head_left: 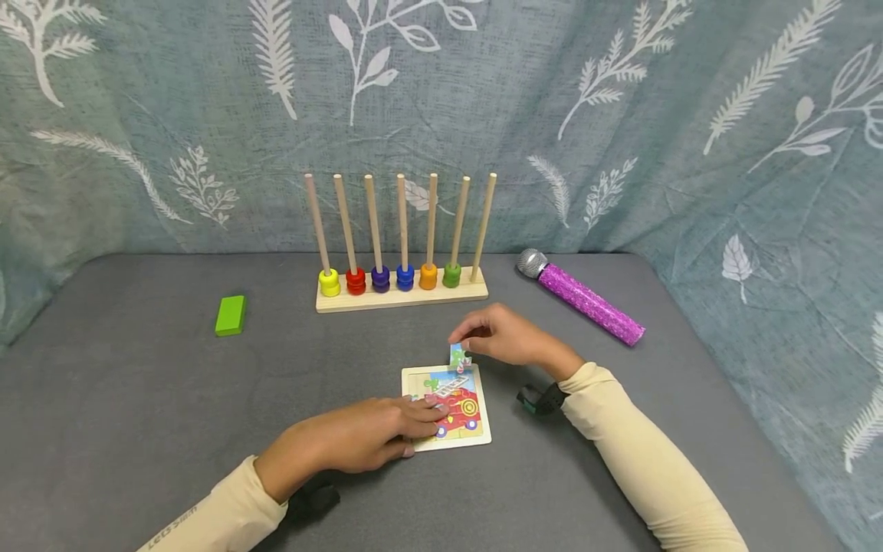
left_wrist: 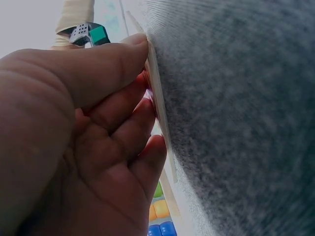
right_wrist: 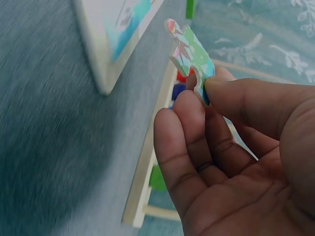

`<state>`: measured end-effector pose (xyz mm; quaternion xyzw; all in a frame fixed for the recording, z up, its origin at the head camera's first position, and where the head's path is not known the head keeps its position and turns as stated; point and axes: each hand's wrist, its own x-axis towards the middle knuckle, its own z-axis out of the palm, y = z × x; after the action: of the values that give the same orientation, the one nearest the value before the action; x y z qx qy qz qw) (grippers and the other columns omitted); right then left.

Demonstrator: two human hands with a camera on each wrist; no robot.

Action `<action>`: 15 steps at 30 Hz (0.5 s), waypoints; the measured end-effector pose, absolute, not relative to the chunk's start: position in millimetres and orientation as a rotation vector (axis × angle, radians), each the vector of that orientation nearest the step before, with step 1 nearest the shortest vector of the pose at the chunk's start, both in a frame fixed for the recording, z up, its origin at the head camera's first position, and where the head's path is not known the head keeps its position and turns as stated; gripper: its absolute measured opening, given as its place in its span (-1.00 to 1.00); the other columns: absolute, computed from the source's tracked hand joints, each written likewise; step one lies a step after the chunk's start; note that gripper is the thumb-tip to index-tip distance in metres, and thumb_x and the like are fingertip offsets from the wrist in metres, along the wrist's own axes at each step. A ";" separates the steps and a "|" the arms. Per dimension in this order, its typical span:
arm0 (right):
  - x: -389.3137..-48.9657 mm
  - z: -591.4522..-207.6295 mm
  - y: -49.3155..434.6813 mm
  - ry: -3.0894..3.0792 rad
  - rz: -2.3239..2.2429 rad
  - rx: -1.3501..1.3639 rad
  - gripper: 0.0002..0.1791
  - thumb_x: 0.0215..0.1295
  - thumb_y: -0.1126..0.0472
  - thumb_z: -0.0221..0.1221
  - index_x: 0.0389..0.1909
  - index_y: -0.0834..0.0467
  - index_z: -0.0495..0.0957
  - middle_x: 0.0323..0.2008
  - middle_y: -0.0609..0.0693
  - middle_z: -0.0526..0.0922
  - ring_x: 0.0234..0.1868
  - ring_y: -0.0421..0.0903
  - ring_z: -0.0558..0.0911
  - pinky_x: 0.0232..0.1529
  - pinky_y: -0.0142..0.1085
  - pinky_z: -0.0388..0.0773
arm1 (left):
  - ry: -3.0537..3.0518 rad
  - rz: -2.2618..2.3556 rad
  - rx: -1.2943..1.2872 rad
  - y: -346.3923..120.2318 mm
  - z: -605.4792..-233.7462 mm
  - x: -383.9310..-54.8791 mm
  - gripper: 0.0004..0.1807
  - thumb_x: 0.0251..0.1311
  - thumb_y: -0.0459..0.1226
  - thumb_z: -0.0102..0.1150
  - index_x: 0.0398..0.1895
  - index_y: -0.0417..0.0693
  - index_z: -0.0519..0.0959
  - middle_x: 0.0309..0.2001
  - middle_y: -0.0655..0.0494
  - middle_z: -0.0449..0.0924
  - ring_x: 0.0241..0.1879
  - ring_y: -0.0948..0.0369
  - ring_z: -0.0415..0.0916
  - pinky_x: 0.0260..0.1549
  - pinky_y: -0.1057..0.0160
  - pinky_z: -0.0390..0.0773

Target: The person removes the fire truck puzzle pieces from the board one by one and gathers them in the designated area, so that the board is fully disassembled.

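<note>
A small wooden jigsaw puzzle of a red fire engine lies on the grey table, set in a pale wooden frame [head_left: 482, 414]. My left hand [head_left: 366, 435] rests on its left side with the fingers extended over the picture. In the left wrist view the thumb [left_wrist: 106, 66] touches the frame's edge [left_wrist: 160, 98]. Just above the frame's far right corner, my right hand [head_left: 507, 335] pinches a loose puzzle piece [head_left: 458, 357] between thumb and fingers. The right wrist view shows this piece [right_wrist: 197, 54] tilted, green, blue and white with a red-pink tab, the frame corner [right_wrist: 101, 69] apart from it.
Behind the puzzle stands a wooden peg rack [head_left: 407, 302] with several upright pegs, most bearing coloured rings. A pink glitter microphone [head_left: 586, 301] lies at the back right, a green block [head_left: 231, 315] at the left. Leaf-patterned fabric [head_left: 483, 115] hangs along the table's back edge.
</note>
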<state>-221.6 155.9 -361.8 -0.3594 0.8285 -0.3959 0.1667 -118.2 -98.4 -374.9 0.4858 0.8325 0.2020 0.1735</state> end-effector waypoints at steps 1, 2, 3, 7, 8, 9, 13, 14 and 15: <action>-222.7 -361.7 157.8 2.364 -1.123 -1.019 -0.78 0.34 0.46 0.10 -0.11 0.33 0.67 -0.17 0.06 0.70 -0.21 -0.18 0.60 -0.22 -0.32 0.55 | 2.362 0.573 1.372 -98.4 -375.0 -118.2 -0.54 0.32 -0.40 0.13 0.29 -0.12 0.48 0.37 0.09 0.33 0.36 0.06 0.24 0.25 0.02 0.32; -223.9 -361.5 159.6 2.369 -1.122 -1.016 -0.79 0.34 0.46 0.10 -0.12 0.33 0.67 -0.17 0.06 0.70 -0.20 -0.18 0.60 -0.20 -0.32 0.55 | 2.361 0.574 1.368 -98.4 -375.1 -118.1 -0.54 0.32 -0.40 0.13 0.29 -0.12 0.48 0.37 0.09 0.33 0.36 0.06 0.24 0.25 0.02 0.32; -225.0 -361.3 161.4 2.374 -1.121 -1.012 -0.79 0.33 0.47 0.10 -0.12 0.33 0.67 -0.18 0.06 0.71 -0.20 -0.18 0.60 -0.20 -0.32 0.55 | 2.362 0.573 1.366 -98.4 -375.2 -118.1 -0.54 0.32 -0.40 0.13 0.29 -0.12 0.48 0.37 0.09 0.33 0.36 0.06 0.24 0.25 0.02 0.31; -229.0 -360.7 168.1 2.383 -1.135 -0.979 -0.79 0.32 0.48 0.09 -0.14 0.35 0.67 -0.20 0.07 0.71 -0.22 -0.19 0.59 -0.21 -0.32 0.55 | 2.361 0.574 1.367 -98.8 -375.4 -118.0 -0.55 0.33 -0.40 0.11 0.29 -0.12 0.48 0.36 0.09 0.33 0.36 0.06 0.23 0.25 0.02 0.31; -229.8 -360.5 169.4 2.385 -1.135 -0.976 -0.79 0.32 0.48 0.09 -0.15 0.35 0.67 -0.20 0.07 0.71 -0.22 -0.19 0.59 -0.21 -0.32 0.54 | 2.361 0.576 1.366 -99.1 -375.6 -118.0 -0.55 0.33 -0.40 0.11 0.29 -0.12 0.48 0.36 0.09 0.33 0.36 0.06 0.23 0.25 0.02 0.31; -230.7 -360.5 170.7 2.387 -1.132 -0.974 -0.79 0.32 0.49 0.09 -0.15 0.35 0.68 -0.21 0.07 0.71 -0.24 -0.18 0.58 -0.23 -0.32 0.54 | 2.362 0.576 1.366 -99.3 -375.7 -117.8 -0.55 0.33 -0.40 0.11 0.29 -0.12 0.48 0.36 0.09 0.33 0.36 0.06 0.24 0.25 0.02 0.31; -234.6 -360.4 175.0 2.404 -1.085 -0.988 -0.80 0.31 0.49 0.10 -0.18 0.34 0.68 -0.23 0.06 0.71 -0.27 -0.20 0.57 -0.24 -0.32 0.53 | 2.360 0.586 1.364 -100.1 -376.2 -117.8 -0.55 0.33 -0.40 0.11 0.29 -0.13 0.48 0.36 0.09 0.34 0.35 0.06 0.24 0.26 0.02 0.30; -236.1 -360.2 175.7 2.406 -1.066 -0.996 -0.81 0.30 0.49 0.11 -0.19 0.34 0.69 -0.24 0.06 0.72 -0.28 -0.20 0.57 -0.24 -0.32 0.53 | 2.358 0.589 1.363 -100.2 -376.0 -117.8 -0.55 0.33 -0.40 0.11 0.29 -0.13 0.48 0.36 0.08 0.33 0.36 0.06 0.24 0.26 0.02 0.30; -237.9 -359.6 176.3 2.405 -1.046 -0.999 -0.81 0.30 0.49 0.11 -0.19 0.34 0.69 -0.25 0.06 0.72 -0.28 -0.21 0.57 -0.23 -0.32 0.53 | 2.358 0.593 1.367 -100.3 -375.8 -117.7 -0.55 0.33 -0.40 0.11 0.29 -0.13 0.48 0.36 0.08 0.33 0.36 0.06 0.24 0.26 0.02 0.30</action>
<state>-237.9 176.3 -359.6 -0.3509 0.8449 -0.3676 0.1669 -117.7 -100.3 -375.8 0.4824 0.8324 0.2093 0.1750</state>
